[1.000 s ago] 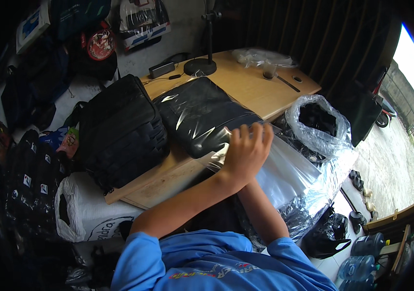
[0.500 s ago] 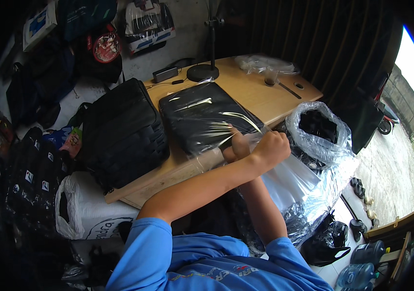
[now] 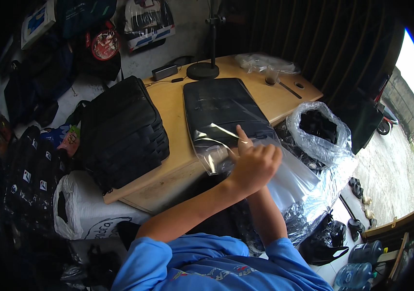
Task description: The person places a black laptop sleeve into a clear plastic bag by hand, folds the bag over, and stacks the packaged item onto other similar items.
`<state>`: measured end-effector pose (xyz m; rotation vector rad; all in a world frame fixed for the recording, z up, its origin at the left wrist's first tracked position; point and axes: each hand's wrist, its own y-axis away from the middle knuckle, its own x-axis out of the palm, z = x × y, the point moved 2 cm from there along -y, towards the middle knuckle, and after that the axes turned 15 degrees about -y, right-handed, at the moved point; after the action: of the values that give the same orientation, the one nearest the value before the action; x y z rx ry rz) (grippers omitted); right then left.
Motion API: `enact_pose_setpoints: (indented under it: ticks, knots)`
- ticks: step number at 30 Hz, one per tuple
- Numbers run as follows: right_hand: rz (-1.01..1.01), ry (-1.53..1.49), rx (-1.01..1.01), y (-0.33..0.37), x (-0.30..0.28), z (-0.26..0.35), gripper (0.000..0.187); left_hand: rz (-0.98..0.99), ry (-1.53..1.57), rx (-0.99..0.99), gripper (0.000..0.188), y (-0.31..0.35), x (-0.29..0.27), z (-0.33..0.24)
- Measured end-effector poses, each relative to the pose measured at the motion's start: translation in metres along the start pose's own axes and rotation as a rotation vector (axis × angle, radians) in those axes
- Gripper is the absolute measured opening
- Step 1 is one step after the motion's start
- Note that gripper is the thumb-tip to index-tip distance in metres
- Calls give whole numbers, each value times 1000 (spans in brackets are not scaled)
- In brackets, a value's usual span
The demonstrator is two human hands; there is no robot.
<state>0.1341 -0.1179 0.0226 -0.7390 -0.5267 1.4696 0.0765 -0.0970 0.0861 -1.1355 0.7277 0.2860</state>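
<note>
A flat black bag [image 3: 224, 99] in a clear plastic sleeve [image 3: 210, 154] lies at a slant on the wooden table, its near end past the table's front edge. My left hand [image 3: 257, 167] is over the sleeve's near right corner, its forearm crossing above my right arm. Its fingers are curled in, apparently on the sleeve's loose edge, though the grip itself is partly hidden. Mostly covered by the left hand, my right hand [image 3: 242, 140] has a finger stretched out flat on the plastic and another digit apart from it.
Left on the table [image 3: 173, 175] stands a stack of black bags [image 3: 122, 128]. A lamp stand [image 3: 203, 72], a small dark box [image 3: 164, 72] and a cup [image 3: 271, 77] are farther back. Right of the table, a plastic-lined sack [image 3: 293, 127] stands beside loose clear sheets [image 3: 291, 179]. Water jugs [image 3: 354, 275] lie lower right.
The wrapped black bag has turned and shifted right, now pointing more directly away from me. My left hand has come down and slightly nearer; the right finger has moved a little right.
</note>
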Motion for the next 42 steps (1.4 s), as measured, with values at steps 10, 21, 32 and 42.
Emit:
enact_pose_setpoints:
  ticks: [10, 21, 32, 42]
  knots:
    - [-476, -1413, 1061, 0, -31, -69, 25, 185, 61, -196, 45, 91, -9, 34]
    - [-610, -1364, 1072, 1, -45, -90, 13, 6, 279, -187, 44, 96, -11, 3]
    - [-513, -1350, 1007, 2, -45, -46, 27, 4, 359, -255, 43, 108, -19, -3]
    - [-385, -1227, 1051, 34, -71, -51, 32, -95, 553, -671, 42, 123, -11, -8]
